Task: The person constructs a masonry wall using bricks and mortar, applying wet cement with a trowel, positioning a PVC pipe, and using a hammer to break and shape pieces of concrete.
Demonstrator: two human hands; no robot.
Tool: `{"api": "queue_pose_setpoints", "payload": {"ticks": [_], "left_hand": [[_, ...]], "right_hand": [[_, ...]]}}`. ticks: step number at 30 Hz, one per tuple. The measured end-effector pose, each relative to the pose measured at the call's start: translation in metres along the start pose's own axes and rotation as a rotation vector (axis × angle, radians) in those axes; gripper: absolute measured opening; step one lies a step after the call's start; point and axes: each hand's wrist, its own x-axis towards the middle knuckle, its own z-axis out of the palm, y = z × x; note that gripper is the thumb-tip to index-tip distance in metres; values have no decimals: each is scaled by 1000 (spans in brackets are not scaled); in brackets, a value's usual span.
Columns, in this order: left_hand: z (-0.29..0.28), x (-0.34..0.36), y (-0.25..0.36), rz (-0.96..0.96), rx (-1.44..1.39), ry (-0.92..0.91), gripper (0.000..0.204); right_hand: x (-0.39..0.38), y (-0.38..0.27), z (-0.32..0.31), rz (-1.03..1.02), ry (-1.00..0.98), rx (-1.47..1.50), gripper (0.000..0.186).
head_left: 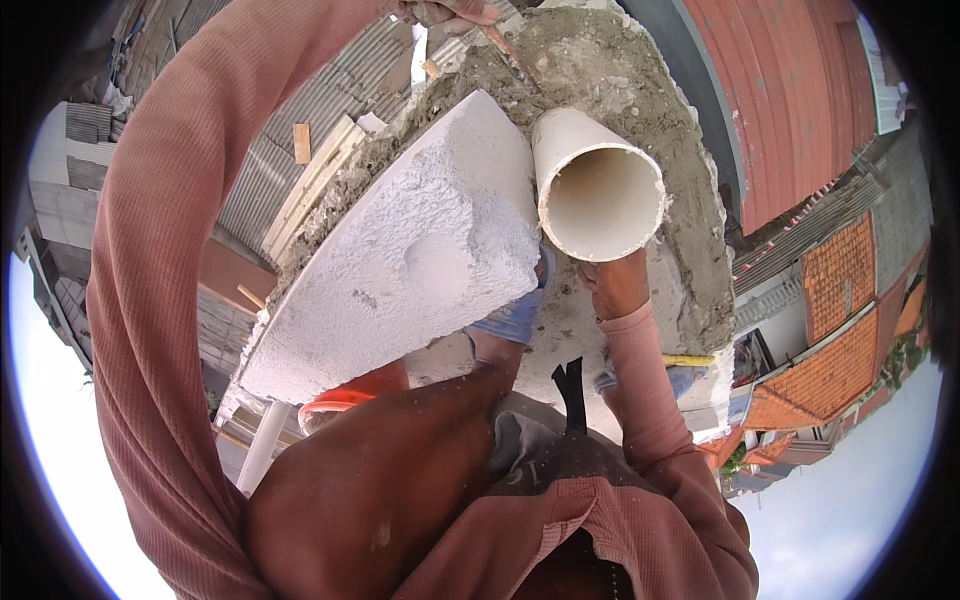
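A cream plastic pipe point(600, 190) points its open end at the camera, standing against a rough grey concrete ledge point(640, 90). My right hand point(617, 285) grips the pipe from just below its mouth. To the pipe's left, a big white foam-like block point(420, 250) with a grainy broken face leans on the ledge, touching the pipe. My left arm, in a salmon sleeve, curves up the left side, and my left hand point(440, 12) reaches the top edge by the ledge's far end. The frame cuts that hand off, so its grip is hidden.
Far below lie corrugated metal roofs point(270, 170) at left and orange tiled roofs point(840, 270) at right. An orange bucket rim point(340, 402) and a white pole point(264, 447) show under the block. A black tool point(572, 393) hangs at my waist.
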Motion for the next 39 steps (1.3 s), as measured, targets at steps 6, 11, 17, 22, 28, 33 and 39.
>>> {"api": "queue_pose_setpoints", "payload": {"ticks": [6, 11, 17, 22, 28, 33, 39], "left_hand": [[1, 10, 3, 3, 32, -12, 44], [1, 17, 6, 5, 6, -41, 44], [6, 5, 7, -49, 31, -18, 44], [8, 3, 14, -46, 55, -10, 43], [3, 0, 9, -57, 24, -17, 43], [4, -1, 13, -54, 37, -10, 43], [4, 1, 3, -73, 4, -50, 43]], "right_hand": [[-29, 9, 0, -1, 7, 9, 36], [-10, 19, -9, -13, 41, 13, 38], [-15, 21, -24, -234, -43, -279, 42], [-10, 12, -23, -290, -43, -257, 43], [18, 6, -1, -489, -13, -421, 46], [-7, 12, -9, -179, -46, -180, 43], [7, 19, -15, -320, -103, -201, 44]]}}
